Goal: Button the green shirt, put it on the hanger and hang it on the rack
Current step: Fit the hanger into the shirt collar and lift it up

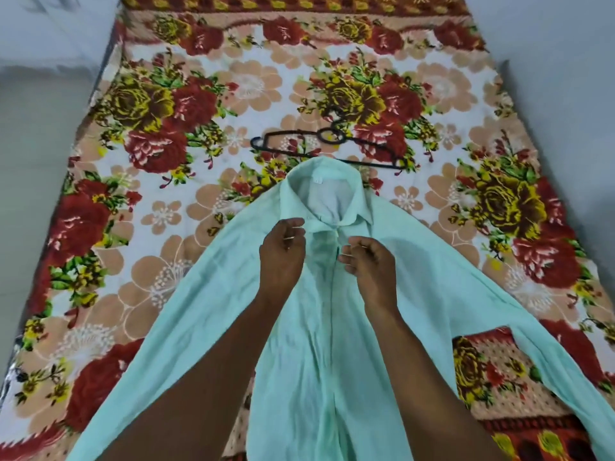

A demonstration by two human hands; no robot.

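I see the green shirt (pixel 332 327) lying face up on the bed (pixel 233 94), over a floral bedspread (pixel 166 201), with its collar (pixel 327 191) pointing away from me and both sleeves fanned out to the sides. Both forearms reach in from the bottom edge and converge at the top of the shirt's front, just below the collar. My left hand (pixel 283 251) sits palm down with the wrist slightly cocked, its fingers (pixel 293 227) curled inward toward the placket; they seem to be gathering the cloth edge there, but I cannot tell whether they actually pinch it. My right hand (pixel 366 264) lies just beside it across the front seam, fingers bent and bunched toward the thumb right at the placket, apparently nipping the fabric near a button, though blur hides the contact. The two hands are near each other without touching. The black hanger (pixel 319 146) lies flat on the bedspread just beyond the collar, its hook turned toward the far end of the bed.
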